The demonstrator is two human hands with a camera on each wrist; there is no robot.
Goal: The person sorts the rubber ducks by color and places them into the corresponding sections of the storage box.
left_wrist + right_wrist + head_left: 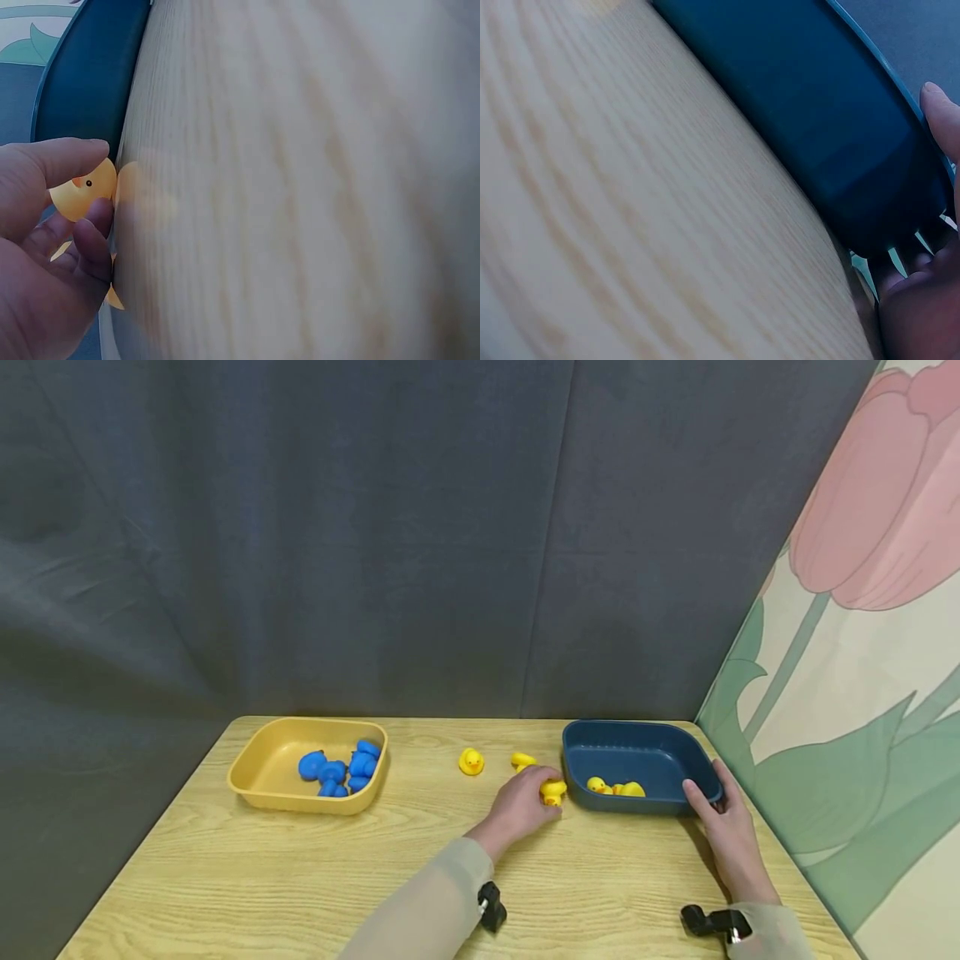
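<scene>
My left hand (522, 802) holds a yellow rubber duck (553, 792) at table level, just left of the dark blue bin (637, 806). In the left wrist view the duck (81, 193) shows between thumb and fingers, its eye and orange beak visible. Gripping the bin's right end is my right hand (729, 839), thumb over the rim and fingers along the outside wall. Inside the bin, several yellow ducks (632, 789) lie by its near wall. Another duck (522, 761) sits just behind my left hand, partly covered by it.
One more yellow duck (471, 762) stands on the wooden table (300, 877) further left. At the table's left stands a yellow bin (262, 802) with several blue figures (332, 772) in its right half. A dark curtain (420, 568) hangs behind; a tulip-patterned wall (847, 735) borders the right side.
</scene>
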